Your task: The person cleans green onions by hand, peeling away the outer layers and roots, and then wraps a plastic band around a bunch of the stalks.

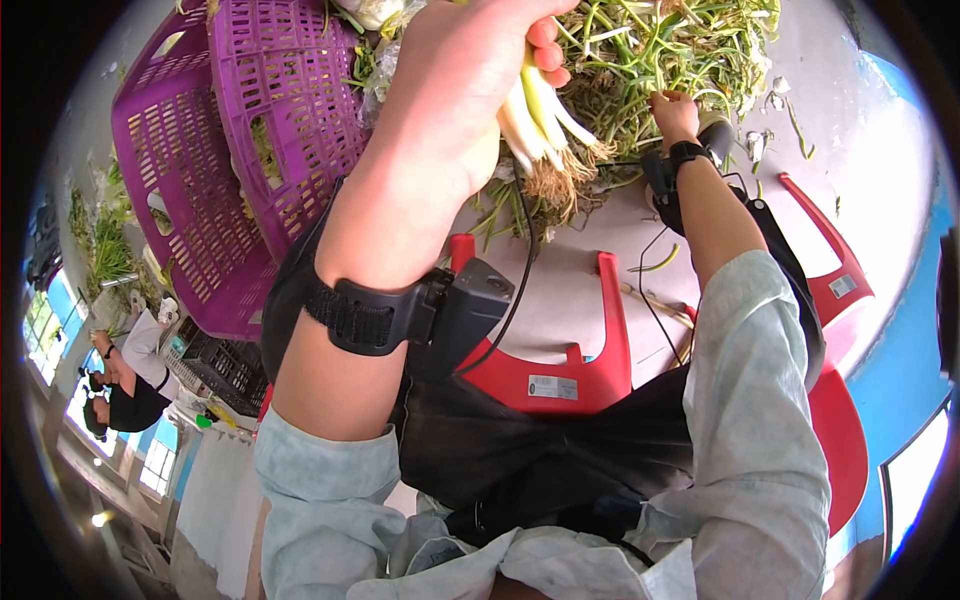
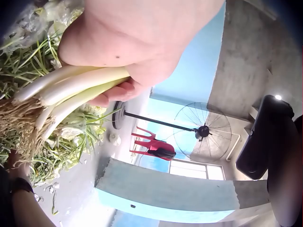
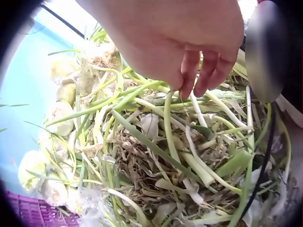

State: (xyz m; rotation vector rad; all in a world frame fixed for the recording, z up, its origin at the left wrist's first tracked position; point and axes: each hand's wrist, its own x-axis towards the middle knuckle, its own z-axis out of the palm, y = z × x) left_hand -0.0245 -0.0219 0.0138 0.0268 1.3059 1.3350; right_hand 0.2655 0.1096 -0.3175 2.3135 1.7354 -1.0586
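Note:
In the head view my left hand [image 1: 462, 85] grips a small bunch of green onions [image 1: 540, 105], white ends and brown roots pointing toward me. The left wrist view shows thick white stems of the green onions [image 2: 78, 90] coming out of the curled left hand [image 2: 130, 42], with stringy roots hanging from them. My right hand [image 1: 676, 115] is low at the heap of onion trimmings [image 1: 660, 50]. Seen from the right wrist, the thumb and fingertips of the right hand [image 3: 182, 45] pinch the upper end of a pale onion stalk [image 3: 168, 118] among tangled leaves.
Purple plastic crates [image 1: 290, 130] stand to the left of the heap. A red stool [image 1: 560, 385] is in front of my lap. Whitish vegetable heads [image 3: 59, 118] lie along the heap's edge. A pedestal fan [image 2: 203, 131] stands farther off, and another person [image 1: 130, 375] is at far left.

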